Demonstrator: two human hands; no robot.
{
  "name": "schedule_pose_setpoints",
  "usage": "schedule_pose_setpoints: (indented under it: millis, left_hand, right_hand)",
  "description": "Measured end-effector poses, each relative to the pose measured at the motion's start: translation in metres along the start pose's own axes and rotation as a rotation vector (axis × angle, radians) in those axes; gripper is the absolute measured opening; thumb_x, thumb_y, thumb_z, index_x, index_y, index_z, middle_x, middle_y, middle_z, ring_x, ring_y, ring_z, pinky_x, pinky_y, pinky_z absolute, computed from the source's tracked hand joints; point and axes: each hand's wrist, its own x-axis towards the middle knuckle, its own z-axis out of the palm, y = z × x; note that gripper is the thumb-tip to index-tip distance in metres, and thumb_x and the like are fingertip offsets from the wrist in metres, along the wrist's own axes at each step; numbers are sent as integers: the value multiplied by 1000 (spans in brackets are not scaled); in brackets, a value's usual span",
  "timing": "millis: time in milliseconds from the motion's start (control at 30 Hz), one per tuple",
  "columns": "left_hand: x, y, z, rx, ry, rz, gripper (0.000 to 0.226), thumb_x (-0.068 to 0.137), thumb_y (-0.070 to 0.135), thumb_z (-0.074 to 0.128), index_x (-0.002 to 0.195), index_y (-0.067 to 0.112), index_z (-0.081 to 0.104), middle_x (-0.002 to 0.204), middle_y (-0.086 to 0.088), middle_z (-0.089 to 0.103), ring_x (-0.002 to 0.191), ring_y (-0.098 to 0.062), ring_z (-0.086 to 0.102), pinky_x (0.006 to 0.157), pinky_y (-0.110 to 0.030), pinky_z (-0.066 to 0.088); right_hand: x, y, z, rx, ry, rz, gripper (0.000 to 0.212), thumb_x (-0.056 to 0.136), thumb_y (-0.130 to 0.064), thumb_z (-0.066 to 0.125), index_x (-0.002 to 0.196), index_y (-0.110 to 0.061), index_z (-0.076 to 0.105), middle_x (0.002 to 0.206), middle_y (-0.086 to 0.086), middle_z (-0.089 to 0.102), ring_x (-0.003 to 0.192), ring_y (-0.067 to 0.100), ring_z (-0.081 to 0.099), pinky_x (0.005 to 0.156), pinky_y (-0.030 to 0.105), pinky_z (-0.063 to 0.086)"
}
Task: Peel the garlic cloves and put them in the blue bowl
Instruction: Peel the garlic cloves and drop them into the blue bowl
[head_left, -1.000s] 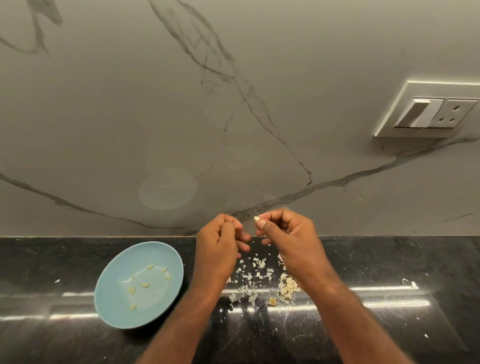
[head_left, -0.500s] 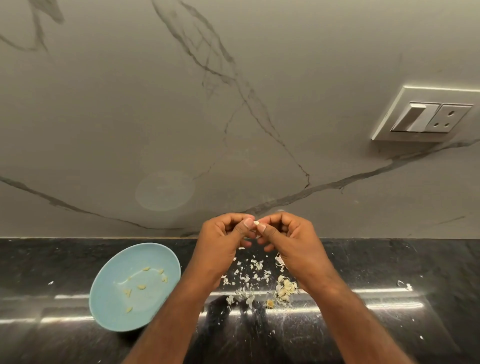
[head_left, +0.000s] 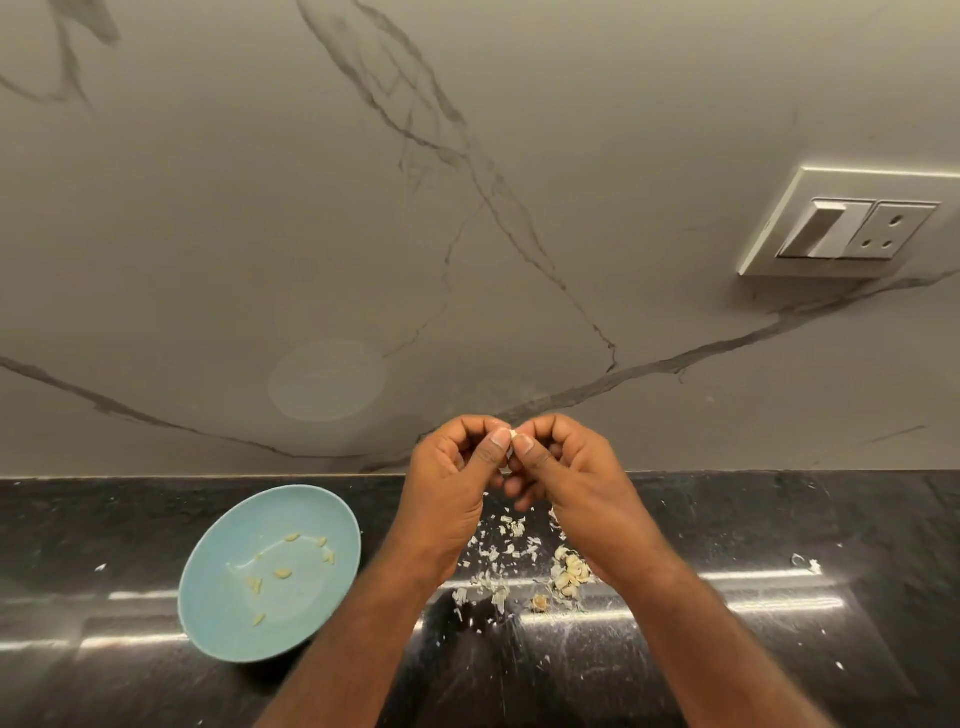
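— Where's the clove being peeled?

— Pinched between the two thumbs. The left hand (head_left: 452, 483) and right hand (head_left: 576, 483) are both curled tight round the garlic clove (head_left: 513, 435), raised over the middle of the table (head_left: 779, 519), near its back edge. Only a white sliver shows, so I can't tell how much skin is left.

— Any advice?

— I'd catch the skin with a thumbnail at the tip and strip it lengthwise while the other hand holds the clove steady. Squeezing too hard could make it pop out.

— And then?

— Into the blue bowl (head_left: 218, 623), which sits on the table just left of the left forearm, with a few peeled cloves (head_left: 282, 573) already in it. Drop the skin with the loose skins (head_left: 498, 551) under the hands, apart from the little pile of garlic (head_left: 569, 571) by the right wrist.
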Motion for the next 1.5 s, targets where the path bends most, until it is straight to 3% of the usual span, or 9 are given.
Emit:
schedule_pose_setpoints:
  millis: [133, 300, 533, 667, 800, 933, 1167, 1400, 1500]
  left_hand:
    - [-4, 1, 4, 13, -25, 36, 5, 94, 7, 61, 94, 6, 66, 68, 1, 66, 58, -8, 59, 56, -20, 53]
    - [-4, 1, -2, 87, -23, 88, 14, 89, 13, 66, 100, 9, 71, 87, -2, 75, 81, -11, 70, 72, -20, 55]
    - [-1, 4, -4, -128, 12, -121, 31, 75, 23, 73, 96, 2, 73, 87, -10, 73, 82, -18, 68, 73, -29, 55]
    - [0, 6, -4, -100, 27, -152, 19, 81, 18, 72, 93, 4, 74, 88, -10, 73, 82, -16, 67, 70, -26, 54]
    - [2, 3, -4, 44, 33, -106, 8, 91, 12, 68, 90, 8, 74, 83, -4, 73, 79, -12, 67, 68, -23, 53]
    - [0, 5, 0, 200, -7, -19, 12, 96, 17, 62, 95, 9, 72, 82, 1, 74, 79, -7, 69, 68, -19, 52]
    - [0, 4, 3, 379, -39, 81, 14, 100, 26, 55, 91, 23, 65, 81, 7, 71, 81, -10, 69, 70, -26, 53]
    - [0, 5, 4, 401, 21, 109, 17, 102, 26, 52, 89, 22, 62, 77, 5, 65, 68, -5, 58, 66, -27, 50]
    - [1, 6, 3, 338, 79, 100, 20, 102, 13, 52, 93, 23, 67, 78, 5, 69, 69, -3, 61, 65, -22, 52]
  right_hand:
    - [-3, -2, 0, 112, -62, 15, 16, 102, -19, 50, 97, -6, 58, 74, 2, 63, 67, 17, 60, 59, 28, 52]
    - [-2, -4, -5, 89, -39, -4, 12, 100, -14, 54, 96, -5, 60, 74, 3, 65, 66, 17, 61, 57, 27, 51]
    - [-2, -3, -5, -74, 73, -60, 5, 94, -13, 68, 97, -10, 70, 82, 3, 74, 70, 14, 65, 61, 26, 53]
    - [-5, -5, -4, -190, 104, -82, 5, 93, -17, 69, 93, -19, 74, 82, -2, 74, 71, 8, 66, 65, 24, 57]
    - [-5, -6, -4, -198, 150, -104, 12, 89, -16, 74, 99, -23, 75, 90, -6, 75, 85, 11, 71, 77, 29, 60]
    - [-4, -8, -5, -96, 121, -96, 13, 90, -8, 71, 101, -14, 75, 91, -2, 77, 85, 10, 73, 73, 22, 57]
    - [-1, -7, -6, 99, 102, -76, 12, 87, -4, 72, 98, -2, 73, 85, 8, 76, 78, 18, 72, 69, 27, 58]
    - [-1, -6, -7, 423, 55, 4, 19, 77, -4, 72, 95, -1, 69, 86, 15, 71, 77, 22, 69, 66, 27, 58]
    - [-1, -6, -8, 453, 46, 14, 21, 78, -4, 71, 99, -2, 69, 88, 16, 72, 77, 22, 69, 66, 27, 58]
